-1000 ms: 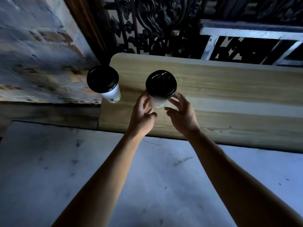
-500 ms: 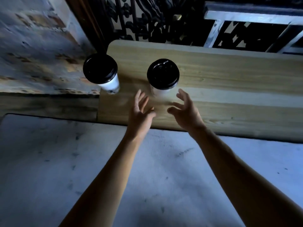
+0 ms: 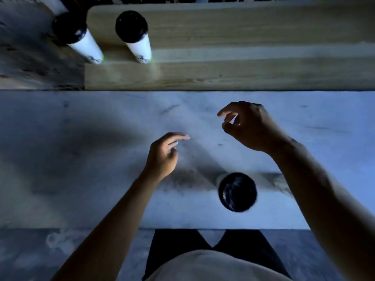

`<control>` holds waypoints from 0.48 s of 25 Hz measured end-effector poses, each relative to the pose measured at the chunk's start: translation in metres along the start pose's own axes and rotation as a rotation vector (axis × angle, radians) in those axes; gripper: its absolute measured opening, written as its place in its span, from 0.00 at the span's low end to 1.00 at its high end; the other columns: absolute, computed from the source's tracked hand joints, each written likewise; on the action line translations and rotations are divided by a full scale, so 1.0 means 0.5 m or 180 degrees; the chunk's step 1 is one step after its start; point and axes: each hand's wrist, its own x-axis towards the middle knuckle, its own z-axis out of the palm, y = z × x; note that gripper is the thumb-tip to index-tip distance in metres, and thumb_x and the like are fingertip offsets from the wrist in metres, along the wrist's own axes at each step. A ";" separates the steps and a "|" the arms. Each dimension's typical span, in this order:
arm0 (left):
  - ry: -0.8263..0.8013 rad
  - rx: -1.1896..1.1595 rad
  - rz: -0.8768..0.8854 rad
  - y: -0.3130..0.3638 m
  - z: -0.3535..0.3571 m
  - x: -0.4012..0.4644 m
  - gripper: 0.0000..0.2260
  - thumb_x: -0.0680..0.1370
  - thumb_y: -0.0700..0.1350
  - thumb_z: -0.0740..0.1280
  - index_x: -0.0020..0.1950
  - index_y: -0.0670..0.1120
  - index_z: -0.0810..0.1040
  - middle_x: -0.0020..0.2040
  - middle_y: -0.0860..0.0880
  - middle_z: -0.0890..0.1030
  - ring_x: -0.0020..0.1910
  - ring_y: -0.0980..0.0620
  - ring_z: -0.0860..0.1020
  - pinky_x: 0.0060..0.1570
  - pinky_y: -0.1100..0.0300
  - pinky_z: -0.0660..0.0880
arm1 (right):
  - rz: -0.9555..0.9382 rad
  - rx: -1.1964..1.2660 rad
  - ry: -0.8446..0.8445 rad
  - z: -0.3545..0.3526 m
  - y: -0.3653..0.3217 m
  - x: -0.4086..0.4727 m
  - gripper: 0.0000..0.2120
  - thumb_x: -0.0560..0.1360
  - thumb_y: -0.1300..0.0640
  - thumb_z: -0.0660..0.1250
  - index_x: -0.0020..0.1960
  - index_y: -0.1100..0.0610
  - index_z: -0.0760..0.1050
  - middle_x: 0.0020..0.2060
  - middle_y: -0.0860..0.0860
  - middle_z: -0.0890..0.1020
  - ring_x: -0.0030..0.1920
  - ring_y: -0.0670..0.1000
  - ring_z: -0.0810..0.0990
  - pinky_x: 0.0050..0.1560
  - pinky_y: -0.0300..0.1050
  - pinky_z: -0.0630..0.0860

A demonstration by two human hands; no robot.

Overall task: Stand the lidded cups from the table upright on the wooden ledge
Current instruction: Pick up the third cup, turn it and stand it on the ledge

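Note:
Two white cups with black lids stand upright on the wooden ledge [image 3: 243,33]: one [image 3: 81,39] at its left end, the other [image 3: 136,37] just right of it. A third black-lidded cup [image 3: 237,192] stands on the pale table [image 3: 81,159] near its front edge. My left hand [image 3: 163,155] hovers over the table, left of that cup, fingers loosely spread and empty. My right hand [image 3: 249,126] is above and behind the cup, fingers curled apart, holding nothing.
A rough stone wall [image 3: 26,57] lies left of the ledge. Dark trousers and a light shirt [image 3: 213,264] show below the table's front edge. Dark ironwork runs behind the ledge at the top.
Both hands let go of the second cup on the ledge and drew back over the table. The view tilted down, bringing a third cup on the table into sight.

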 end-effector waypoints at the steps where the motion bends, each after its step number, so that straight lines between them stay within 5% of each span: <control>1: -0.0053 0.0190 -0.0007 -0.005 0.041 -0.050 0.30 0.68 0.27 0.56 0.62 0.49 0.81 0.62 0.46 0.83 0.66 0.51 0.80 0.70 0.49 0.74 | -0.0107 0.0043 0.0077 -0.008 0.021 -0.055 0.12 0.74 0.56 0.69 0.56 0.49 0.83 0.46 0.46 0.84 0.38 0.44 0.78 0.47 0.43 0.75; 4: 0.0122 0.0657 -0.0272 -0.020 0.154 -0.189 0.32 0.71 0.29 0.68 0.74 0.47 0.73 0.73 0.47 0.75 0.73 0.51 0.73 0.73 0.49 0.70 | -0.0450 0.0351 0.0124 -0.004 0.070 -0.190 0.11 0.72 0.54 0.71 0.54 0.48 0.83 0.42 0.46 0.82 0.35 0.39 0.73 0.43 0.39 0.69; 7: 0.0380 0.0696 -0.0843 0.004 0.239 -0.254 0.39 0.70 0.37 0.78 0.79 0.47 0.66 0.78 0.46 0.68 0.76 0.49 0.68 0.73 0.50 0.68 | -0.0510 0.0369 -0.0126 0.028 0.100 -0.283 0.17 0.73 0.51 0.71 0.61 0.48 0.80 0.49 0.51 0.79 0.46 0.53 0.81 0.48 0.46 0.76; 12: 0.0436 0.0486 -0.0434 0.096 0.300 -0.230 0.31 0.67 0.42 0.79 0.68 0.54 0.75 0.64 0.52 0.82 0.62 0.56 0.80 0.60 0.48 0.79 | -0.0419 0.0354 -0.0364 0.064 0.134 -0.335 0.27 0.75 0.59 0.69 0.73 0.51 0.71 0.61 0.58 0.72 0.60 0.63 0.77 0.60 0.56 0.77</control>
